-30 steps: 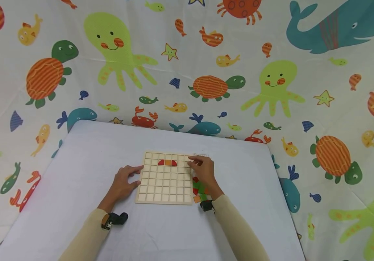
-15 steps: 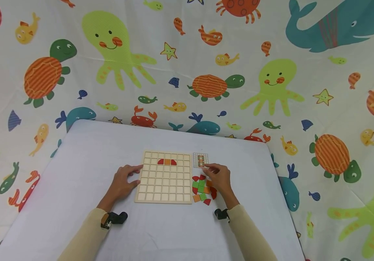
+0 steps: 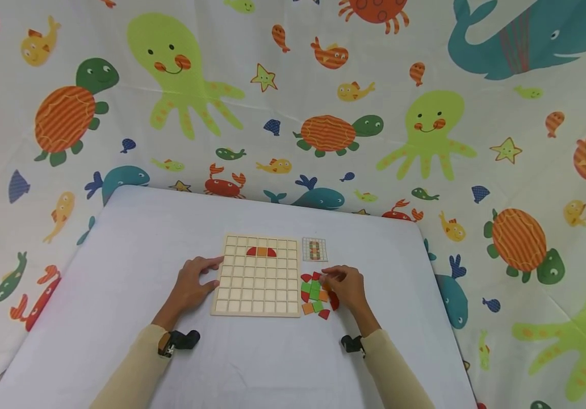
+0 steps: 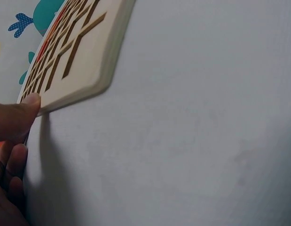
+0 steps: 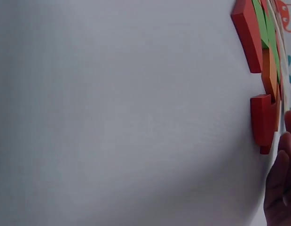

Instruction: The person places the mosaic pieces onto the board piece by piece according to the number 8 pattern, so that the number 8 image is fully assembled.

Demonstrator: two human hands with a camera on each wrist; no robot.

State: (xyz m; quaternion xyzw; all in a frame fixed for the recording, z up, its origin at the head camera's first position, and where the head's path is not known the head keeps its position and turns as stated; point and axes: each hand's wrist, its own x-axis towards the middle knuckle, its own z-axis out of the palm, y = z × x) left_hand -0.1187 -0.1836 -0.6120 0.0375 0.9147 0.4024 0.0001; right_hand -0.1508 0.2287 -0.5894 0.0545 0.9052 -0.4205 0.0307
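A wooden grid board (image 3: 259,277) lies on the table, with two red rounded tiles (image 3: 251,251) on either side of an orange square tile (image 3: 262,251) in an upper row. My left hand (image 3: 191,287) touches the board's left edge; in the left wrist view its thumb (image 4: 30,102) rests at the rim. My right hand (image 3: 346,286) is over the pile of green tiles (image 3: 314,291), red tiles and orange tiles right of the board. Its fingers are bent, their tips at an orange tile (image 3: 326,286) partly hidden beneath them. I cannot tell whether they grip it.
A small pattern card (image 3: 314,250) with a coloured design lies beyond the pile, beside the board. The white-covered table (image 3: 252,363) ends at a sea-animal print backdrop (image 3: 283,102). Red blocks (image 5: 262,120) show close to the right hand's fingers in the right wrist view.
My right hand has moved from the board's upper right, across the pattern card, down to the tile pile, uncovering the card. The left hand stays at the board's edge.
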